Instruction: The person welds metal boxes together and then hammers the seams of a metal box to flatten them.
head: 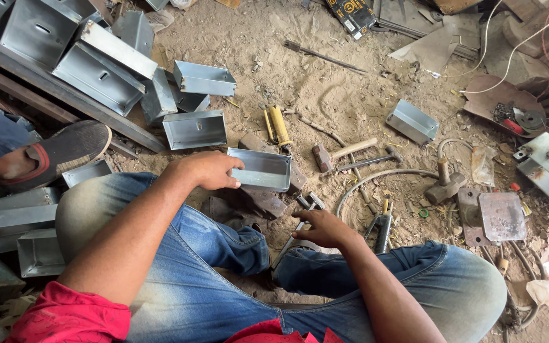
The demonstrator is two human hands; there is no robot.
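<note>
Figure: seated metalwork on a dirt floor [351, 95], seen from the worker's head. The left hand [208, 170] grips a small open sheet-metal box [260, 169] by its left end wall, the fingers [229, 180] curled over the rim and the thumb side on the outside face; the box's hollow faces up toward the camera. It appears to rest on a dark steel block [268, 200] just beneath it, though whether it sits flat or is held slightly clear cannot be told from this angle. The right hand [325, 228] lies low between the knees, fingers bent and pressed on a grey metal tool [306, 213] whose forked end points toward the box; the grasp looks loose rather than clenched, and the tool's exact kind is unclear.

For a sound hold, the box is best kept level and seated firmly on the block, the left fingers staying at the end wall and clear of the middle, where any blow or clamp would land. The thin edges are likely sharp, so pressure belongs on the flat faces.

The box lies just beyond the right fingertips, near but not touching them. Hammers [351, 155] lie just right of the box; finished boxes [195, 127] are heaped to the left.
</note>
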